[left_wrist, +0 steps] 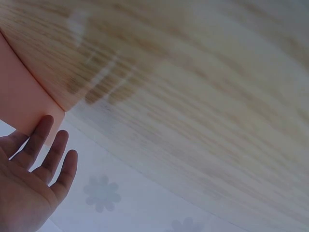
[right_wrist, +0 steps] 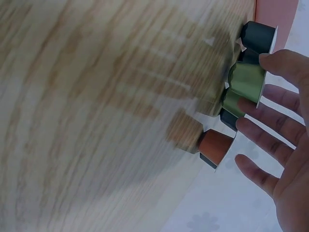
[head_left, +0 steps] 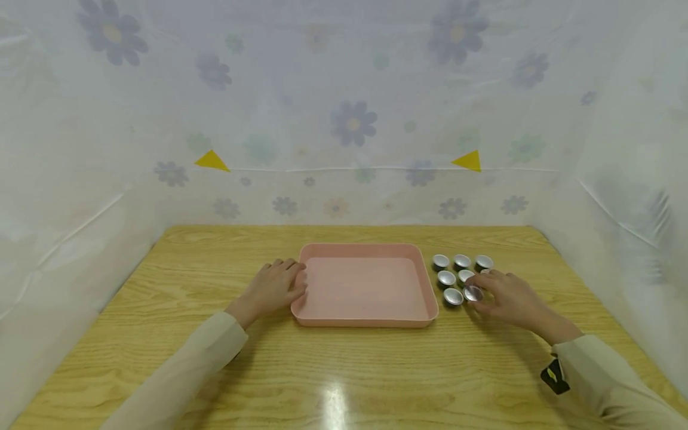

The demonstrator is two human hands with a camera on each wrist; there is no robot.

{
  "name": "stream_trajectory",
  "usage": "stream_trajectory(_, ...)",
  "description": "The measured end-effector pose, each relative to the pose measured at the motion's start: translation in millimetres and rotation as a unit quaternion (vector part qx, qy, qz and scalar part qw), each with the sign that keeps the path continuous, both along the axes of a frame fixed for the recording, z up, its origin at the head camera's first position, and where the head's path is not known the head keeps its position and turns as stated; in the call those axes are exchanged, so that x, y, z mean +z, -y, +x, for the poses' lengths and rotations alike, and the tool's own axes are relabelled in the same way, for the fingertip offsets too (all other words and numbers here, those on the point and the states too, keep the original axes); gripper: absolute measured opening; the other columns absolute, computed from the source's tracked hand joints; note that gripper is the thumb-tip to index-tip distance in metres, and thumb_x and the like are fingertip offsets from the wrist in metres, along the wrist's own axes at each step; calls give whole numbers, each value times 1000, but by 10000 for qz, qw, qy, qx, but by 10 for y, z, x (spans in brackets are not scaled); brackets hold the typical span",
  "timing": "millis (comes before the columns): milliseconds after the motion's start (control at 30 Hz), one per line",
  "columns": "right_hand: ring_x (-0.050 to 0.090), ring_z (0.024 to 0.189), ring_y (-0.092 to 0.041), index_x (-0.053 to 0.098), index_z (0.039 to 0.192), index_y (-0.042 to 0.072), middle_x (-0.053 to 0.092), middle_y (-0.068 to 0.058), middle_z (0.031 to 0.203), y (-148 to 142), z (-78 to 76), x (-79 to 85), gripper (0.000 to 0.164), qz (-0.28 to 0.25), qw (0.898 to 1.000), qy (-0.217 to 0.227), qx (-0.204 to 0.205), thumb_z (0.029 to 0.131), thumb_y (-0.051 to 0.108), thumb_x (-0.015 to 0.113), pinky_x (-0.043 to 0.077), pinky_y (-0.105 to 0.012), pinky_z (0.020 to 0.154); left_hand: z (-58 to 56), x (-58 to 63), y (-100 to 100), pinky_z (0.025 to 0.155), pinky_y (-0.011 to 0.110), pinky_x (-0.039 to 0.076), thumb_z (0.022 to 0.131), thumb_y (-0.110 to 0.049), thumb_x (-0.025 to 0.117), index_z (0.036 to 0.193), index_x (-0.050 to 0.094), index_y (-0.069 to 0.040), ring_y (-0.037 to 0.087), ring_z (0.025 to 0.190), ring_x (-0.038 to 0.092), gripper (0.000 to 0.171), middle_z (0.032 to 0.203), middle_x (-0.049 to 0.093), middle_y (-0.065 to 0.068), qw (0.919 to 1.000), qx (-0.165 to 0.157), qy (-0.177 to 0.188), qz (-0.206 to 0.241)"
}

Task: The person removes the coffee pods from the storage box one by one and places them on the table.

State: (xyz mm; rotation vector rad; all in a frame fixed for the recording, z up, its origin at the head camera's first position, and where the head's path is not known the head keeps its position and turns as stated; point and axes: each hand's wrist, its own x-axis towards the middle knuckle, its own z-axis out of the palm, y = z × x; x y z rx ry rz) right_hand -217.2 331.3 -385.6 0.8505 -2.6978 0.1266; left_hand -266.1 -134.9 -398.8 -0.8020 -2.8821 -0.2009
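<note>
A shallow pink tray [head_left: 362, 289] lies in the middle of the wooden table. My left hand [head_left: 274, 285] rests against its left side, and in the left wrist view the fingers [left_wrist: 41, 137] extend loosely along the tray's wall. To the right of the tray, several coffee capsules [head_left: 446, 278] stand in rows with their silver lids up. My right hand [head_left: 507, 298] is at the near right of this group. Between its thumb and fingers it pinches a green capsule [right_wrist: 247, 79], by the edges.
A brown-orange capsule [right_wrist: 216, 146] and a dark capsule [right_wrist: 258, 36] stand close to the held one. The wooden table [head_left: 344, 370] extends toward me. White flowered sheeting [head_left: 344, 89] encloses the back and sides, with two yellow triangles [head_left: 212, 161] on it.
</note>
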Motion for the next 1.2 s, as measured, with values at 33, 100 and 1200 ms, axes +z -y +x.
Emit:
stream_trajectory(33,54,69,-12,64,97,14,60,6,81,1,1,-3,34,-7,10000,-24,18,68,22,77,38,-29,55,-1,-2,0,84,47,43,89,-39,51,125,54,-11,29,105,52,45,121,56,6,10000,-2,-1,-1)
stream_trajectory(100,54,68,-12,64,97,14,60,6,80,-1,2,-9,34,-7,10000,-42,20,67,22,78,38,-29,55,0,-2,2,85,47,43,89,-39,51,125,54,-11,29,105,52,45,121,56,6,10000,3,6,-12)
stream_trajectory(1200,58,72,-15,65,102,11,63,3,82,-75,-15,22,33,-101,9996,-75,-238,74,27,74,43,-37,60,7,-3,-14,87,48,42,89,-40,50,125,53,-12,30,106,52,46,121,55,6,10000,31,-36,-73)
